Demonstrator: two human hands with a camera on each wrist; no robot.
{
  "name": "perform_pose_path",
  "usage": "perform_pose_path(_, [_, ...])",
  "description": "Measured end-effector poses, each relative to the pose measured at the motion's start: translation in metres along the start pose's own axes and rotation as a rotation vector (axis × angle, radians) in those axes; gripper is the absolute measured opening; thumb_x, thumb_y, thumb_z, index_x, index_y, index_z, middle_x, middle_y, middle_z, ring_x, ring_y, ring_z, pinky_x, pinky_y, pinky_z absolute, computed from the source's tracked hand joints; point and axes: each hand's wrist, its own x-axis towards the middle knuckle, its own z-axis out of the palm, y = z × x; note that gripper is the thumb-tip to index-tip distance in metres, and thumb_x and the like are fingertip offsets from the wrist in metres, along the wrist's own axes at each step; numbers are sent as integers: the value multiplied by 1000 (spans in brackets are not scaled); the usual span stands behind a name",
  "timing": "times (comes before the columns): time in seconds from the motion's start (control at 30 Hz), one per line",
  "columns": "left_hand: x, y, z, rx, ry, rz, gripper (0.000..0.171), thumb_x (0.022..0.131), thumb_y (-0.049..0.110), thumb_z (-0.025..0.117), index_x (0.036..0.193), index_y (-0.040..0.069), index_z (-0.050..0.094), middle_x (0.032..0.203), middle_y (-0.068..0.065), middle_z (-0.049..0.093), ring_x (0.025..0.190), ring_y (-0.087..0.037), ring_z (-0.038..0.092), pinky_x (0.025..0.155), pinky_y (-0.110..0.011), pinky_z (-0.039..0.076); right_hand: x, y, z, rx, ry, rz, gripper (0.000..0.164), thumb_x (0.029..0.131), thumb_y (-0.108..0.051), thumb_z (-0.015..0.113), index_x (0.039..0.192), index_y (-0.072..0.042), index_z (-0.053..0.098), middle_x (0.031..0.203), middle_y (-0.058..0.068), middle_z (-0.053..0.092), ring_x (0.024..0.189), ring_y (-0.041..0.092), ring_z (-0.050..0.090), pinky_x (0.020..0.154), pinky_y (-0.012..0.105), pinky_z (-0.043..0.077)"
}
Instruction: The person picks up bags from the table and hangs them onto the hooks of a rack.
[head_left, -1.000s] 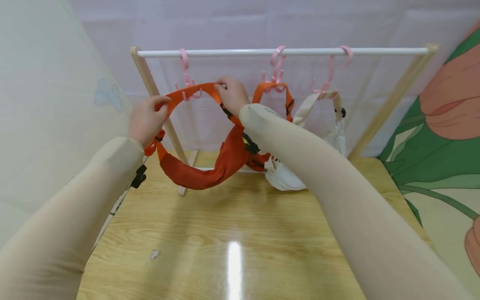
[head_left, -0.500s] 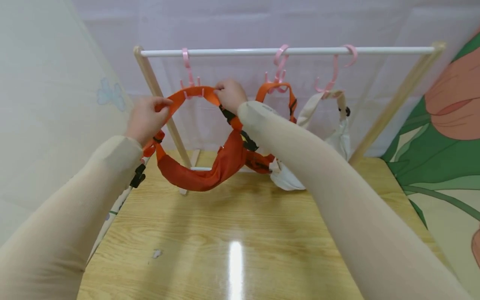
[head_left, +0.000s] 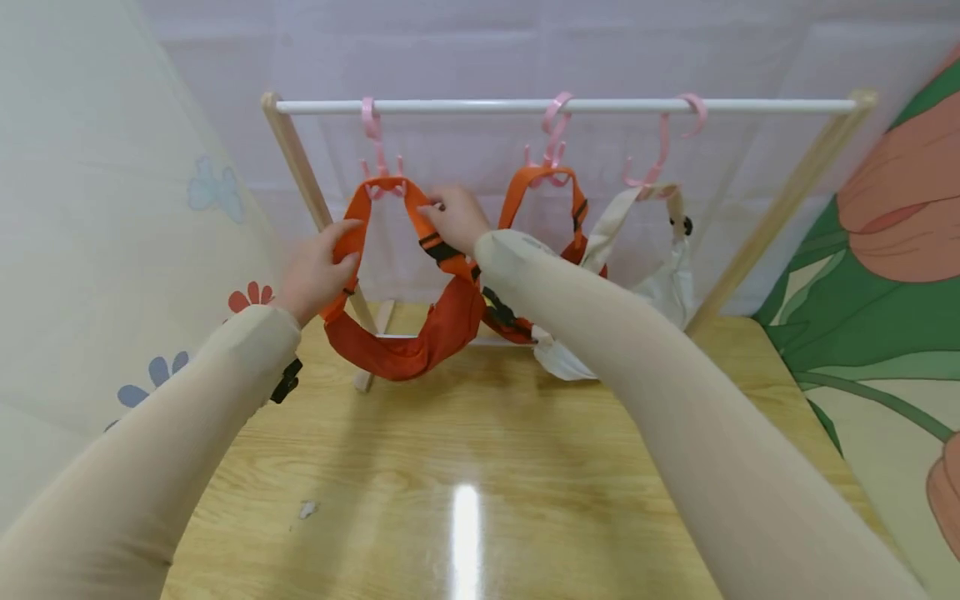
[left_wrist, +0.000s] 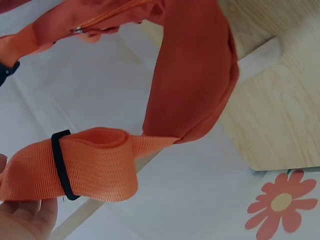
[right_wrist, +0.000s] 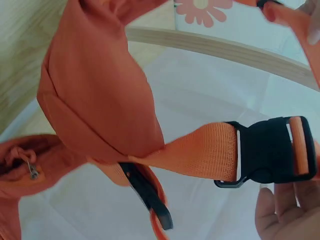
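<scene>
A red-orange waist bag (head_left: 390,357) hangs by its orange strap (head_left: 360,204) from a pink hook (head_left: 377,137) at the left of the rail. My left hand (head_left: 315,271) holds the strap's left side, fingers behind the webbing and the thumb lower in front. In the left wrist view, those fingers (left_wrist: 35,212) show under the strap beside a black slider (left_wrist: 62,165). On the other side, my right hand (head_left: 457,217) pinches the strap just above the black buckle (head_left: 438,248). Fingers (right_wrist: 285,205) lie beneath the webbing by that buckle in the right wrist view.
A white rail (head_left: 465,106) spans two wooden end frames (head_left: 787,200) on a wood-grain table (head_left: 390,483). Another orange bag strap (head_left: 513,196) and a white bag (head_left: 671,279) hang from pink hooks to the right, partly behind my right arm.
Both hands have moved down and closer together. The strap, earlier stretched wide across the hook, now drapes over it in a narrower loop, and the loose buckle end at left has dropped.
</scene>
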Motion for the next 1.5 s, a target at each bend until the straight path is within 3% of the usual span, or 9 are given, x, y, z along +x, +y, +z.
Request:
perform_pose_path(0.13, [1, -3, 8, 12, -7, 18, 55, 103, 10, 48, 155, 4, 34, 154, -24, 39, 118, -43, 51, 106, -57, 43, 1, 6, 7, 10, 1, 3, 25, 104, -20, 56, 88, -3, 64, 75, 3, 53, 66, 15, 43, 62, 25, 36])
perform_pose_path(0.3, [3, -5, 16, 13, 1, -1, 55, 102, 10, 49, 154, 0, 33, 153, -28, 36, 138, -44, 36, 117, -58, 30, -4, 13, 14, 17, 4, 21, 22, 103, -21, 58, 99, -3, 70, 91, 9, 67, 75, 18, 51, 66, 25, 40])
perform_pose_path(0.6, [0, -14, 26, -14, 82, 4, 55, 102, 11, 47, 154, -1, 34, 162, -29, 17, 144, -48, 28, 117, -59, 28, -18, 24, 18, 125, -43, 57, 28, 102, -23, 60, 120, -2, 68, 111, 15, 71, 85, 22, 61, 68, 25, 46])
perform_pose_path(0.7, [-4, -19, 28, -32, 87, 2, 54, 104, 13, 46, 155, -1, 32, 164, -28, 8, 150, -48, 14, 119, -62, 20, -21, 27, 19, 121, -77, 76, 43, 102, -22, 59, 140, -1, 56, 132, 18, 64, 111, 25, 63, 87, 28, 52])
perform_pose_path(0.83, [-7, -24, 34, -74, 99, 9, 54, 105, 15, 46, 154, -3, 32, 164, -30, 8, 150, -49, 12, 120, -62, 15, -28, 29, 14, 68, -106, 123, 61, 103, -26, 58, 155, -3, 35, 157, 15, 41, 143, 27, 41, 114, 37, 39])
perform_pose_path(0.97, [-11, -27, 41, -81, 114, 25, 55, 105, 16, 48, 153, -6, 32, 162, -32, 14, 149, -50, 15, 121, -62, 14, -40, 30, 7, 33, -123, 141, 65, 103, -30, 58, 157, -7, 31, 161, 11, 34, 144, 28, 39, 115, 40, 37])
perform_pose_path(1.03, [-13, -28, 45, -74, 104, 23, 56, 106, 18, 47, 153, -7, 31, 162, -32, 14, 150, -49, 14, 121, -62, 14, -46, 31, 3, 66, -133, 147, 65, 103, -30, 58, 158, -9, 30, 160, 11, 36, 134, 34, 49, 109, 43, 43])
perform_pose_path(1.23, [-18, -28, 56, -99, 63, 13, 60, 107, 23, 46, 156, -5, 25, 164, -29, 12, 151, -46, 12, 121, -61, 14, -63, 40, -9, 144, -138, 156, 66, 103, -30, 57, 159, -11, 28, 162, 9, 32, 138, 30, 44, 109, 44, 43])
perform_pose_path(1.5, [-22, -28, 68, -110, 58, 33, 62, 108, 22, 45, 156, -6, 21, 164, -29, 14, 151, -45, 13, 122, -60, 13, -86, 52, -26, 65, -120, 161, 66, 103, -32, 57, 158, -10, 30, 161, 10, 34, 140, 30, 41, 111, 47, 40])
